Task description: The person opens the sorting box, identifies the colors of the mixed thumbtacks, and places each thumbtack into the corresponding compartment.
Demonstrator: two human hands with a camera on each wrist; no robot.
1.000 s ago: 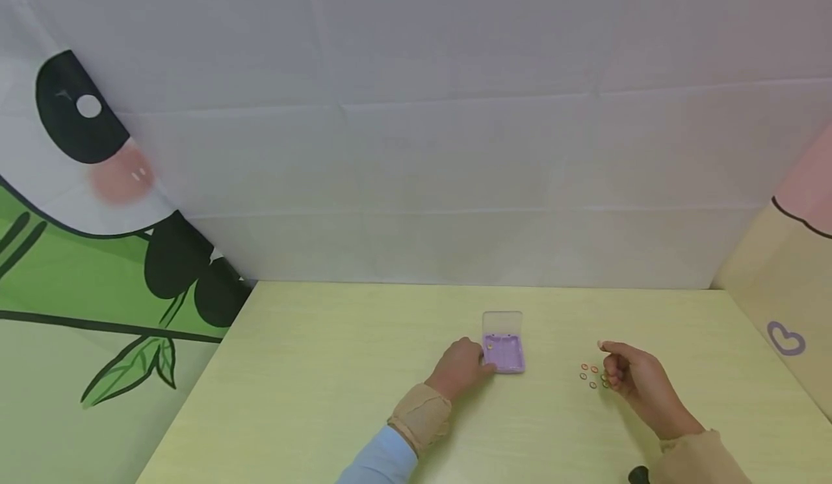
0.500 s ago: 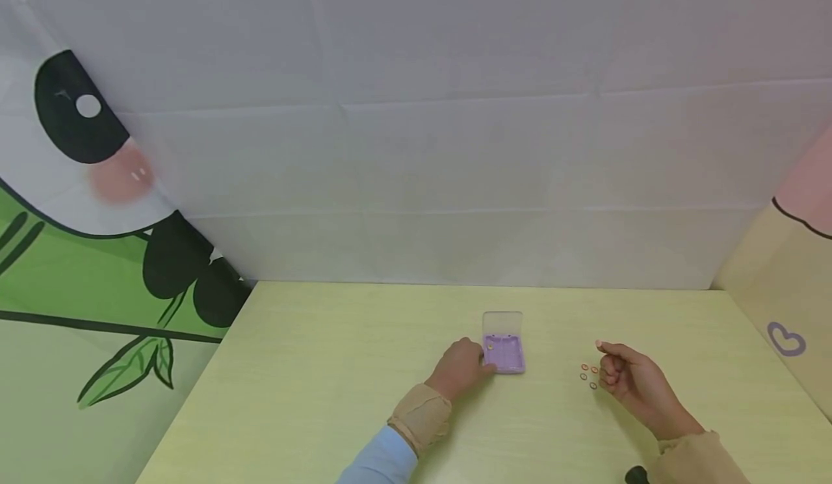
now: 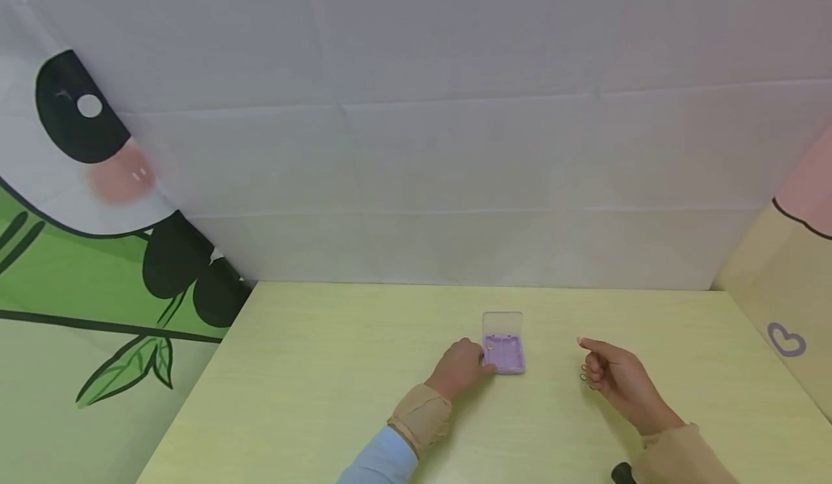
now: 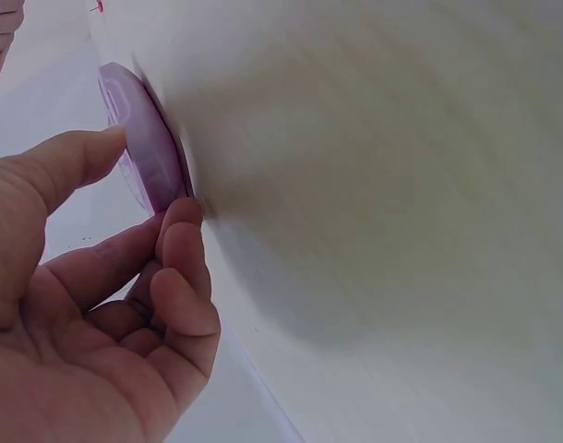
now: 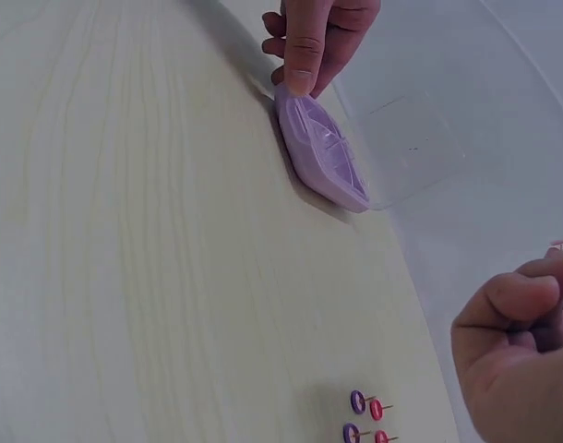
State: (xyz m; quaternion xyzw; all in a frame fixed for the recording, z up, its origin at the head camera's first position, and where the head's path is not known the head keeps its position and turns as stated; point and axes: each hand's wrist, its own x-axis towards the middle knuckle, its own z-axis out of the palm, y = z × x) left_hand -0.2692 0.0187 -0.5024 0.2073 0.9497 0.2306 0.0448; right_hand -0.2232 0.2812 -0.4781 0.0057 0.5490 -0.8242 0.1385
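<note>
In the head view my left hand [image 3: 458, 368] grips the near left side of a small purple plastic case [image 3: 510, 356]. Its thumb presses on the rim and its fingertips sit low at the side, as the left wrist view shows. The clear lid [image 3: 502, 322] stands open at the back, and a tiny yellow piece [image 3: 490, 347] lies inside. My right hand [image 3: 620, 383] is raised to the right of the case, pinching a small pinkish thumbtack [image 5: 559, 245] at its fingertips. Below it lie purple thumbtacks [image 5: 357, 401] and red thumbtacks [image 5: 376, 410], mostly hidden by the hand in the head view.
A pale wooden table [image 3: 325, 368] carries everything. Behind it hangs a white cloth [image 3: 416, 180], with cartoon-printed sheets [image 3: 91, 267] on the left and right. A black rounded object [image 3: 622, 473] shows beside the right sleeve.
My right hand has moved a little left toward the case, now covering most of the thumbtacks in the head view. The left hand and the case have stayed in place.
</note>
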